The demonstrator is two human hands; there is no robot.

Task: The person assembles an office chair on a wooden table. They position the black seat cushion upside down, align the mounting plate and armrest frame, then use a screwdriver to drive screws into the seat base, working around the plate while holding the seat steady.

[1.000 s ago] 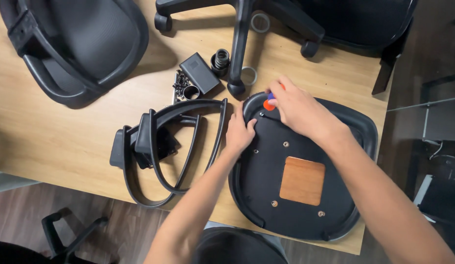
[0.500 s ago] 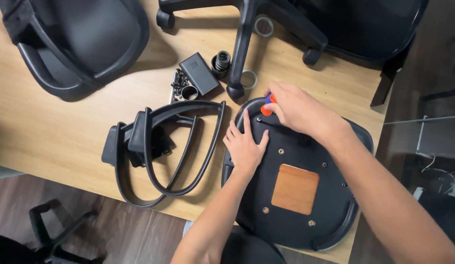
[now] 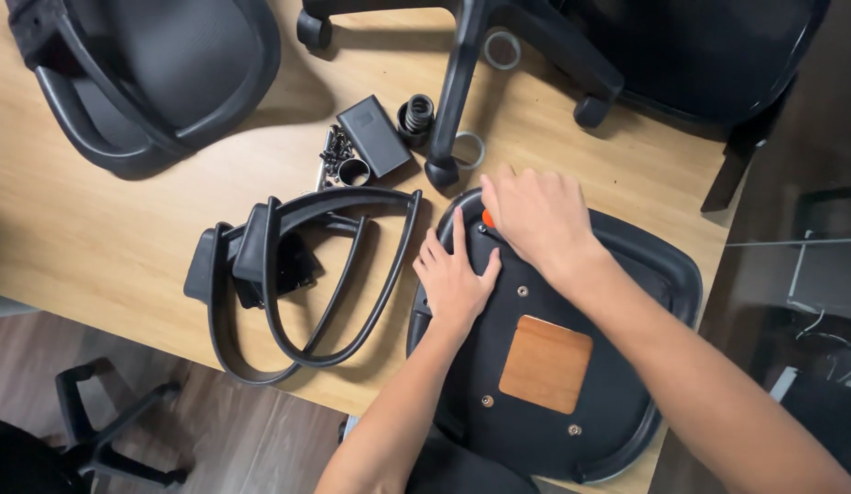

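A black office-chair seat pan [image 3: 618, 402] lies upside down on the wooden table [image 3: 96, 229], showing a square wooden patch [image 3: 544, 363] and several bolt holes. My left hand [image 3: 455, 277] rests flat on the seat's upper left part, fingers together. My right hand [image 3: 535, 215] is closed around a small tool with an orange handle [image 3: 487, 220] at the seat's top edge; most of the tool is hidden under the fingers.
Two black armrests [image 3: 297, 274] lie left of the seat. A small black box [image 3: 374, 135], a spring [image 3: 417, 113], loose screws [image 3: 335, 146] and rings sit above them. A chair backrest [image 3: 151, 73] is top left, a wheeled chair base [image 3: 499, 55] at top.
My left hand slid from the seat's left rim onto its underside and now lies flat. My right hand stayed at the top edge, now covering more of the orange tool.
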